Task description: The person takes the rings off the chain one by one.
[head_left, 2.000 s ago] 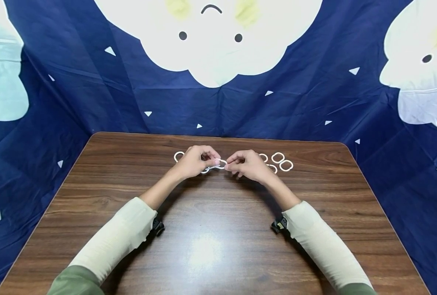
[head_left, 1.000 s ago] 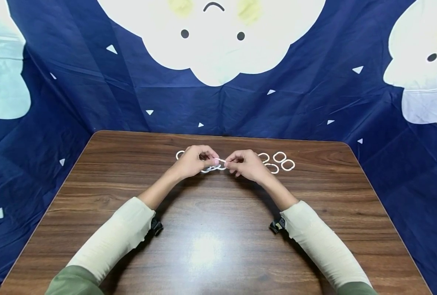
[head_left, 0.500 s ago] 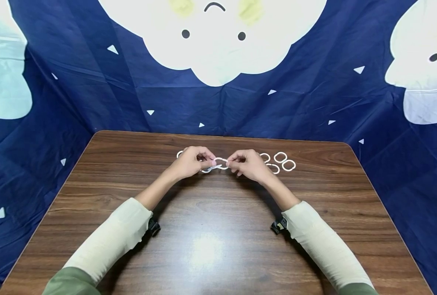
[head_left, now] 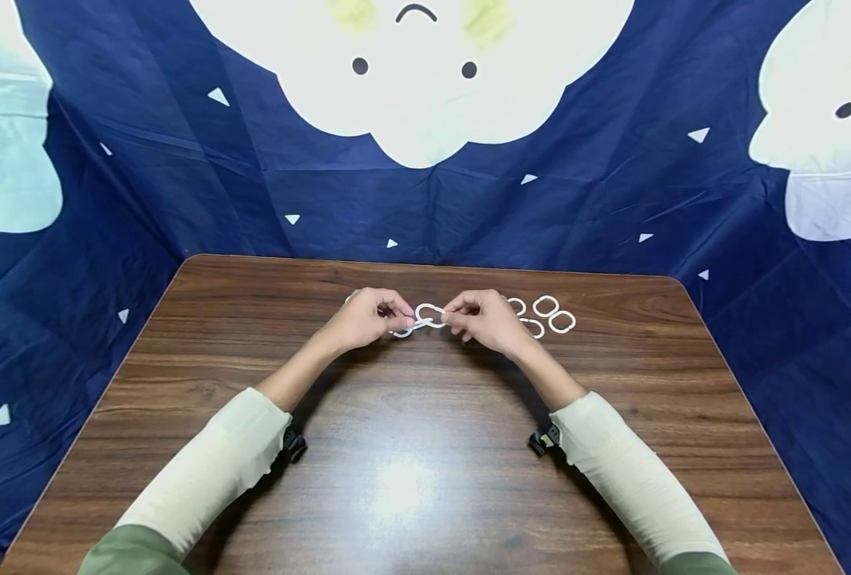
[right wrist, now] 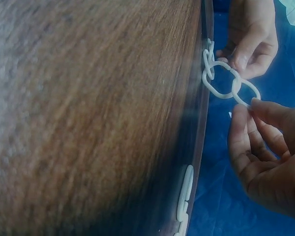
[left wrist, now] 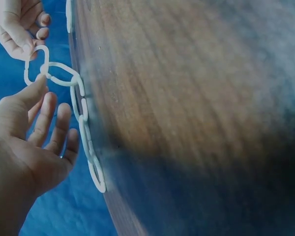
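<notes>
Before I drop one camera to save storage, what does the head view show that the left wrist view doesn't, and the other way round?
Only the head view shows the big cloud print and the green sleeves. Only the left wrist view shows the middle links of the chain, which the left hand hides from the head camera. Both show the right hand pinching the end link, the left hand close by, and the brown tabletop.

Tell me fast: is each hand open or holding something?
Left hand: at the white chain; can't tell whether it's gripping.
Right hand: closed, pinching a white link.
</notes>
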Demonstrator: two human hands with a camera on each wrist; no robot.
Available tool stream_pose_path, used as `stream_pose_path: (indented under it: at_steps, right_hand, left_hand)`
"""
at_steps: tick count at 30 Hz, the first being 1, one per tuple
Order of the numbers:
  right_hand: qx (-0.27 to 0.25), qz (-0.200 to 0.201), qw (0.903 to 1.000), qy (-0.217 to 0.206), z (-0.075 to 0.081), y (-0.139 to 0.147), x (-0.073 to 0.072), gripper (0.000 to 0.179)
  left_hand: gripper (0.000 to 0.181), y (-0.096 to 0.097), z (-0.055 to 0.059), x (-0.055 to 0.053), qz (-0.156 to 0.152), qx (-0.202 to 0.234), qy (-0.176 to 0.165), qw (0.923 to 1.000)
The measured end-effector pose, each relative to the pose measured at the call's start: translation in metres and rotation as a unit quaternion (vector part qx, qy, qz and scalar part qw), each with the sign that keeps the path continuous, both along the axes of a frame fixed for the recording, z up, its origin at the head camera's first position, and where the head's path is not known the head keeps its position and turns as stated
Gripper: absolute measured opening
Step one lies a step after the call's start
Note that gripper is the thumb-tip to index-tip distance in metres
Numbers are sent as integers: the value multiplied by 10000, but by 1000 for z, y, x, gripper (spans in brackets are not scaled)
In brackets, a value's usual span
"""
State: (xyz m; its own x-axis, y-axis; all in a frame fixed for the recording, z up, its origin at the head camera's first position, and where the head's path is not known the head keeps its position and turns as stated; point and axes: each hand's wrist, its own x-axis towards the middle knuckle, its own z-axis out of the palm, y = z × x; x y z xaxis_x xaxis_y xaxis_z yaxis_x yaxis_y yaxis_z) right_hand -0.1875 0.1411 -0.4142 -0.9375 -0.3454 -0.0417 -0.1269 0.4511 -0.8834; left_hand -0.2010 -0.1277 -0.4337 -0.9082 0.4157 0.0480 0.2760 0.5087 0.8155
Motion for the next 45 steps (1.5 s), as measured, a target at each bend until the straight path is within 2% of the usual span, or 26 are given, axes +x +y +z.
stream_pose_path:
  at_steps: [10, 18, 25, 33, 45]
  right_hand:
    - [7, -102, 9999, 20, 1, -2, -1, 15]
    - [-68, -139, 9999, 11, 4, -1, 0, 15]
    - [-140, -197, 9997, -3, 3, -1, -1, 15]
    - [-210, -212, 9996, 25, 2, 2, -2, 12]
    - [-324, -159, 9993, -62, 5, 4, -3, 15]
  left_hand:
    - [13, 2, -3, 3, -147, 132, -295, 9994]
    - [9, 3, -6, 1, -191, 3, -178, 9997]
    - [6, 2, -6, 1, -46, -220, 23, 9997]
    - [7, 4, -3, 2, 126, -39, -20, 9999]
    - [9, 6, 0, 2, 207, 114, 216, 9995]
